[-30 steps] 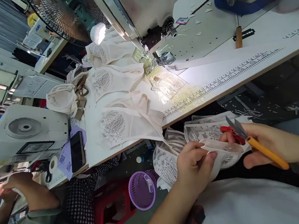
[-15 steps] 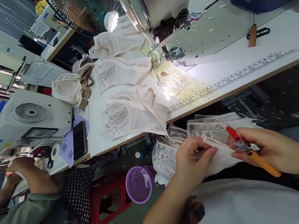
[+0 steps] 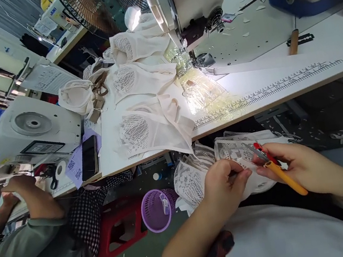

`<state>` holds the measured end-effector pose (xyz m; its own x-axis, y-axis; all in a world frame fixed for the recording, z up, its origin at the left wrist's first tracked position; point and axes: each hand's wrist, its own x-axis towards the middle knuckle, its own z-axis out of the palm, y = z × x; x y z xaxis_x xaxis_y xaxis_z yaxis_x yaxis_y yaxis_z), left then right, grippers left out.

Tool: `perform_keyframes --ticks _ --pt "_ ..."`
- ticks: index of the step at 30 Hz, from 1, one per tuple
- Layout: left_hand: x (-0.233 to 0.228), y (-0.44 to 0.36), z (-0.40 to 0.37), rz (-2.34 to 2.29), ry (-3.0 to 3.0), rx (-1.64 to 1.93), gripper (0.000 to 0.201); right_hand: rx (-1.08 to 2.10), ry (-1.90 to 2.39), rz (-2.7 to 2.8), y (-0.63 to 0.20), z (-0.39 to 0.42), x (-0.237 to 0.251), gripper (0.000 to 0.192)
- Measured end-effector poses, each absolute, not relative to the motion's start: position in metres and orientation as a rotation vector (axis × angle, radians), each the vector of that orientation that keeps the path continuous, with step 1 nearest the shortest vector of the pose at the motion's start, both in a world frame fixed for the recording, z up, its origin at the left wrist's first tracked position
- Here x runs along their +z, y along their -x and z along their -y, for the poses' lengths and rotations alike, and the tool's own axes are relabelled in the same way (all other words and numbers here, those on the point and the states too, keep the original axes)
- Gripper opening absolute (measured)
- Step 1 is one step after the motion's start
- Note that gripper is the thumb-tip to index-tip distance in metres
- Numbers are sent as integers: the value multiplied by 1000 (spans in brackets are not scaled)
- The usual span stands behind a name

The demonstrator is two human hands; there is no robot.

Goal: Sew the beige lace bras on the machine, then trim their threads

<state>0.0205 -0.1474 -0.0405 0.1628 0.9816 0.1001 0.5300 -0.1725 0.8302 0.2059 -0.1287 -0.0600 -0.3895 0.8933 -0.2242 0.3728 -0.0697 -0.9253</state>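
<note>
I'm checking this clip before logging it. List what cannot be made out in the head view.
- Snips' blade tips: hidden by the right hand and the lace piece.
- Left hand fingertips: curled under the fabric's fold.
- Ruler numbers on the table edge: too small to read.
- Sewing needle: lost in lamp glare.
- Co-worker's hands: their work is blurred near the left edge.

"JUKI" on the sewing machine [image 3: 24, 135]

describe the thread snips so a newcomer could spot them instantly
Start at the long white sewing table with the ruler printed along its front edge, then drop below that edge to the person's two hands over the lace fabric. The thread snips sit in the right hand: the only orange-and-red tool there, blades pointing toward the left hand.
</note>
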Motion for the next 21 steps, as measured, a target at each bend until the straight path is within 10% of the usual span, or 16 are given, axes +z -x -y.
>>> perform_keyframes --ticks 21 --pt "-39 -12 140 -1417 -1235 886 21 1574 1387 1591 -211 128 -68 27"
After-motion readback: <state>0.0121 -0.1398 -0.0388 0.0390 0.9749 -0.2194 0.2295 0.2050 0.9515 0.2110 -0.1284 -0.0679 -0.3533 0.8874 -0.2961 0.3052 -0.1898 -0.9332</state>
